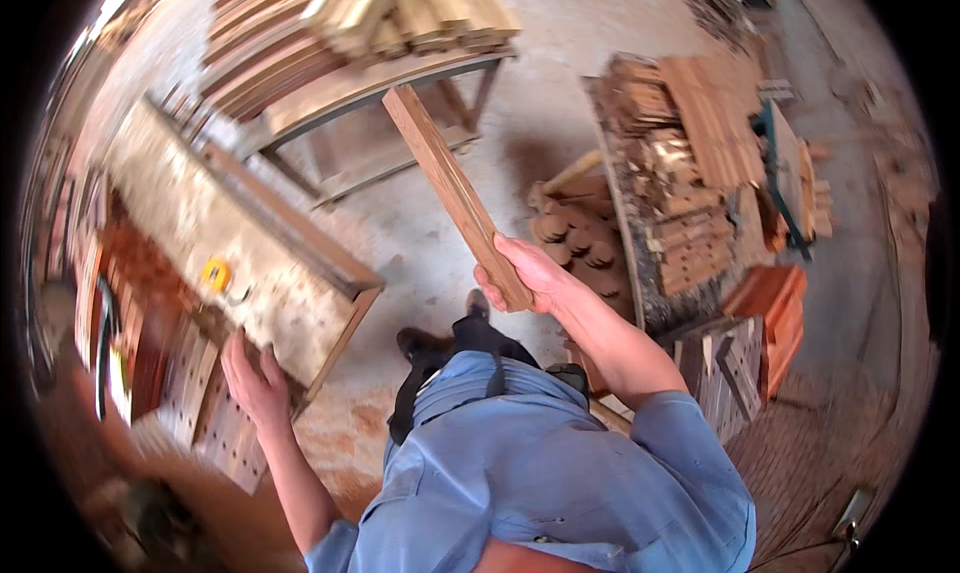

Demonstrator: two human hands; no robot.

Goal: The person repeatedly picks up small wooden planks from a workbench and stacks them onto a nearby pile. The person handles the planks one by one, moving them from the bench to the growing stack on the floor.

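Note:
In my right hand (pixel 522 273) is the near end of a long wooden bar (pixel 440 173), fingers wrapped round it. The bar slants up and away to the left, its far end in front of a wood-laden table. My left hand (pixel 256 381) hangs at the near edge of a pale board-topped bench (pixel 230 243), fingers stretched and nothing in them. Beyond that hand a yellow tape measure (pixel 216 274) lies on the bench top. Drilled wooden pieces (pixel 232 435) stand beside and below the left hand.
The table (pixel 350 98) ahead carries stacked wood strips (pixel 400 13). To the right, a bench holds piles of cut wood pieces (pixel 695 163). Under its left side sit rounded wooden pieces (pixel 580 228). Reddish boards (pixel 785 323) stand at its near end. Concrete floor (pixel 400 243) runs between the benches.

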